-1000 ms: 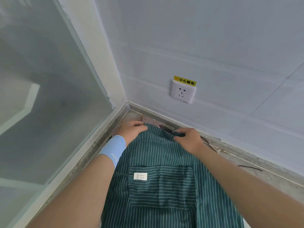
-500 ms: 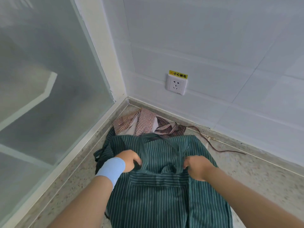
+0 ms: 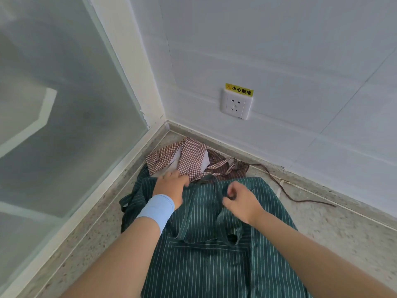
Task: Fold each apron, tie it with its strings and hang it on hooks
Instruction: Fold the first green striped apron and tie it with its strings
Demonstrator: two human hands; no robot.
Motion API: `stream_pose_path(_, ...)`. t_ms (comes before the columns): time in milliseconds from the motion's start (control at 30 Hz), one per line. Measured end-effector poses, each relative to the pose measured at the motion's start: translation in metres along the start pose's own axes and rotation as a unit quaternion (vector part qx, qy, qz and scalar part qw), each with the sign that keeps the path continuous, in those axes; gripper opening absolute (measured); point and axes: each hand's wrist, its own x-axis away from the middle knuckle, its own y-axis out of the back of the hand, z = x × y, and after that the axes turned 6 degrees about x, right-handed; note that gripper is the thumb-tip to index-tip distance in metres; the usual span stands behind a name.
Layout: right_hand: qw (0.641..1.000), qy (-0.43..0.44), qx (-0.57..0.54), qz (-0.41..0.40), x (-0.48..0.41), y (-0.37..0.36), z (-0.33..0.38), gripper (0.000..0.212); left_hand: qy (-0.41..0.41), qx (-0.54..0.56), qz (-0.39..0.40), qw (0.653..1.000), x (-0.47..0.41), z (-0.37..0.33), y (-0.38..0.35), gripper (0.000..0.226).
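Green striped apron (image 3: 214, 265) lies flat on the speckled floor (image 3: 322, 229), running from the bottom edge up twd the room corner. Both hands are on its far end. Left hand (image 3: 171, 187), w/ a pale blue wristband (image 3: 155, 209), rests at the apron's top-left edge, fingertips just beside the red checked apron (image 3: 189, 160) bunched in the corner. Right hand (image 3: 242, 203) is over the mid-right of the cloth, on the neck strap (image 3: 188, 211), which lies as a long loop on top of the apron btwn the two hands.

Vs. half a sec ago: both hands were lower down, at the strap bases on the bib edge. Now they've gone further twd the wall, and the strap is drawn out long up the cloth.

Pose: left hand palm down, fingers stretched out and close together, lying on the fabric, gripping nothing. Right hand palm down, thumb and forefinger curled in, pinching the strap's right side. Both forearms reach fwd from the bottom corners, converging.

A thin brown string (image 3: 290, 191) trails over the floor, right of the apron.
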Motion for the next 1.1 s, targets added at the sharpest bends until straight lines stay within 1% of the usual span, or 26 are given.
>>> stream_pose_path(33, 0.999, 0.002, -0.028, -0.038, -0.005, -0.004, 0.000, 0.036, -0.001, 0.000, -0.009, 1.000, -0.003, 0.002, -0.001, 0.035)
stream_pose_path(100, 0.998, 0.011, -0.055, -0.022, -0.012, -0.012, 0.007, 0.069, -0.002, 0.000, -0.024, 1.000, -0.006, 0.005, -0.001, 0.022)
stream_pose_path(133, 0.998, 0.014, -0.068, -0.006, -0.013, -0.018, 0.012, 0.075, 0.001, 0.002, -0.031, 1.000, -0.006, 0.006, 0.001, 0.020)
stream_pose_path(167, 0.997, 0.022, -0.078, -0.007, -0.014, -0.023, 0.016, 0.070, 0.005, 0.009, -0.034, 0.999, -0.007, 0.007, 0.003, 0.022)
stream_pose_path(233, 0.996, 0.021, -0.078, -0.025, -0.011, -0.026, 0.024, 0.037, 0.017, 0.050, -0.021, 0.998, -0.010, 0.010, 0.006, 0.027)
stream_pose_path(267, 0.998, 0.029, -0.060, -0.003, -0.009, -0.024, 0.027, 0.027, 0.019, 0.072, -0.010, 0.997, -0.010, 0.011, 0.008, 0.028)
stream_pose_path(333, 0.990, 0.061, 0.031, 0.124, -0.002, -0.019, 0.029, 0.029, 0.012, 0.093, -0.006, 0.996, -0.010, 0.013, 0.012, 0.027)
stream_pose_path(367, 0.982, 0.070, 0.078, 0.156, 0.002, -0.015, 0.029, 0.028, 0.010, 0.094, -0.010, 0.995, -0.010, 0.013, 0.015, 0.027)
stream_pose_path(400, 0.983, 0.079, 0.105, 0.130, 0.002, -0.010, 0.029, 0.028, 0.010, 0.099, -0.016, 0.995, -0.011, 0.012, 0.018, 0.028)
stream_pose_path(467, 0.985, 0.092, 0.143, -0.022, -0.006, 0.003, 0.023, 0.031, -0.002, 0.104, -0.019, 0.994, -0.012, 0.010, 0.024, 0.031)
stream_pose_path(500, 0.979, 0.090, 0.169, -0.068, -0.012, 0.010, 0.020, 0.042, -0.012, 0.103, -0.021, 0.994, -0.012, 0.009, 0.027, 0.035)
stream_pose_path(533, 0.972, 0.088, 0.200, -0.081, -0.020, 0.017, 0.018, 0.055, -0.024, 0.102, -0.023, 0.994, -0.012, 0.009, 0.030, 0.040)
stream_pose_path(567, 0.968, 0.074, 0.232, -0.064, -0.027, 0.022, 0.016, 0.062, -0.043, 0.100, -0.028, 0.994, -0.011, 0.008, 0.032, 0.047)
stream_pose_path(600, 0.964, 0.062, 0.256, -0.039, -0.033, 0.025, 0.014, 0.059, -0.066, 0.093, -0.032, 0.993, -0.009, 0.007, 0.036, 0.052)
stream_pose_path(633, 0.959, 0.049, 0.277, -0.022, -0.036, 0.030, 0.014, 0.048, -0.090, 0.078, -0.032, 0.992, -0.008, 0.009, 0.039, 0.055)
stream_pose_path(667, 0.955, 0.038, 0.293, -0.023, -0.040, 0.034, 0.014, 0.033, -0.111, 0.061, -0.023, 0.992, -0.007, 0.010, 0.043, 0.052)
stream_pose_path(700, 0.956, 0.030, 0.288, -0.042, -0.042, 0.038, 0.017, 0.026, -0.131, 0.046, -0.009, 0.990, -0.009, 0.012, 0.047, 0.044)
stream_pose_path(733, 0.960, 0.022, 0.270, -0.072, -0.045, 0.042, 0.019, 0.024, -0.140, 0.039, 0.000, 0.989, -0.012, 0.014, 0.050, 0.035)
stream_pose_path(800, 0.958, 0.018, 0.255, -0.129, -0.054, 0.048, 0.027, 0.028, -0.097, 0.029, -0.007, 0.995, -0.024, 0.019, 0.051, 0.019)
stream_pose_path(833, 0.958, 0.010, 0.249, -0.141, -0.060, 0.049, 0.032, 0.032, -0.065, 0.021, -0.018, 0.997, -0.031, 0.021, 0.048, 0.021)
stream_pose_path(900, 0.972, -0.002, 0.200, -0.123, -0.070, 0.045, 0.038, 0.045, -0.031, -0.026, -0.046, 0.998, -0.042, 0.017, 0.042, 0.046)
stream_pose_path(933, 0.979, 0.006, 0.178, -0.102, -0.075, 0.042, 0.039, 0.057, -0.019, -0.072, -0.066, 0.995, -0.048, 0.016, 0.037, 0.060)
stream_pose_path(967, 0.980, 0.018, 0.178, -0.086, -0.074, 0.038, 0.038, 0.068, -0.001, -0.102, -0.089, 0.991, -0.047, 0.015, 0.033, 0.073)
stream_pose_path(1000, 0.975, 0.038, 0.203, -0.085, -0.071, 0.033, 0.035, 0.074, 0.012, -0.105, -0.118, 0.987, -0.043, 0.013, 0.031, 0.079)
stream_pose_path(1033, 0.964, 0.054, 0.241, -0.094, -0.065, 0.027, 0.031, 0.076, 0.001, -0.089, -0.157, 0.984, -0.039, 0.012, 0.027, 0.077)
stream_pose_path(1100, 0.944, 0.062, 0.304, -0.114, -0.051, 0.012, 0.015, 0.073, -0.072, -0.033, -0.205, 0.975, -0.034, 0.009, 0.009, 0.060)
